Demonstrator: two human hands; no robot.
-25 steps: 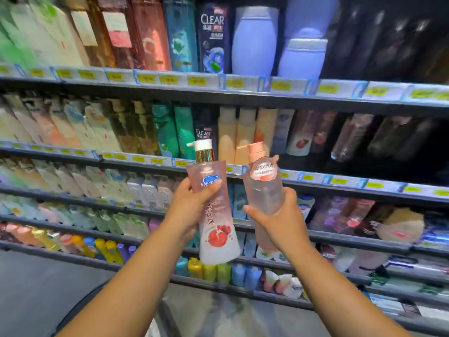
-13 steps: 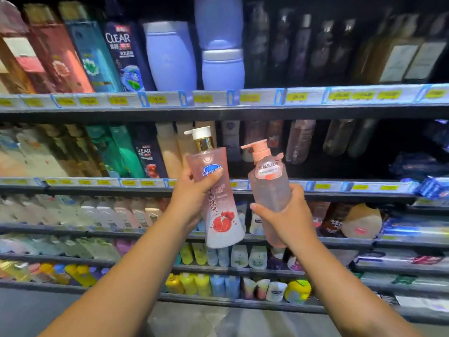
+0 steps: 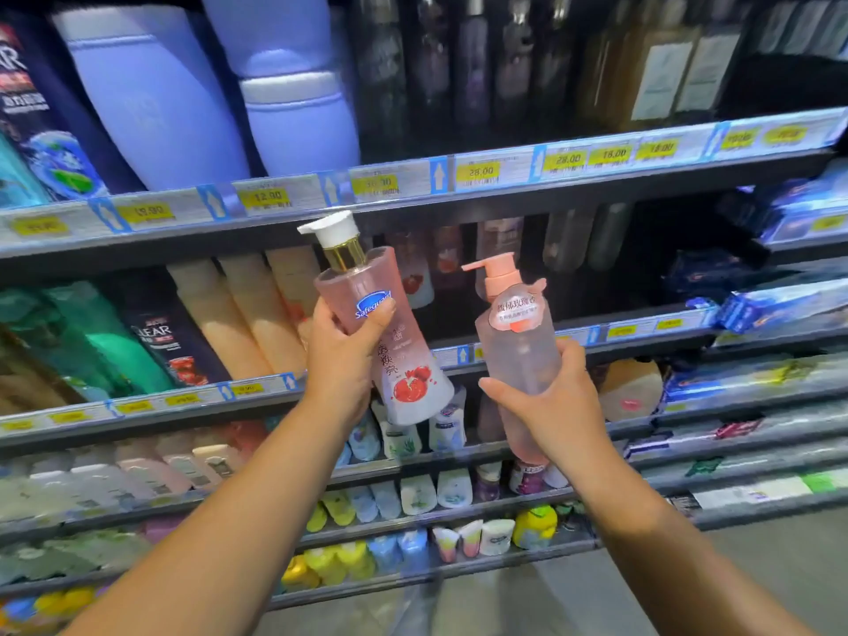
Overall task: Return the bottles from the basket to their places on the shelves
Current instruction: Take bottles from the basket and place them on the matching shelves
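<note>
Both hands are full here. The left hand is wrapped around the waist of the pomegranate soap bottle, thumb across the blue logo. The right hand grips the pink pump bottle around its lower half. Both bottles are held up in the middle of the frame, in front of the middle shelf, not on it yet. No basket that I can make out.

What matters for the next bit is where the matching stock sits. Just behind the two bottles, centre frame under the top price rail, there's a blurry row of pinkish bottles with a red fruit on the label. It looks like the same soap, though it's too soft to be sure. That row peeks out right beside the soap bottle's shoulder, so I'd say the left hand has the shorter trip: pretty much straight forward and a touch up.

The catch is that the soap bottle is tilted, with the white cap toward upper left and the base toward lower right, so it needs standing up before it goes in. The pump bottle is closer to upright, nozzle pointing left. I can't tell where its spot is. The dark stretch to the right of centre is a guess.
</note>
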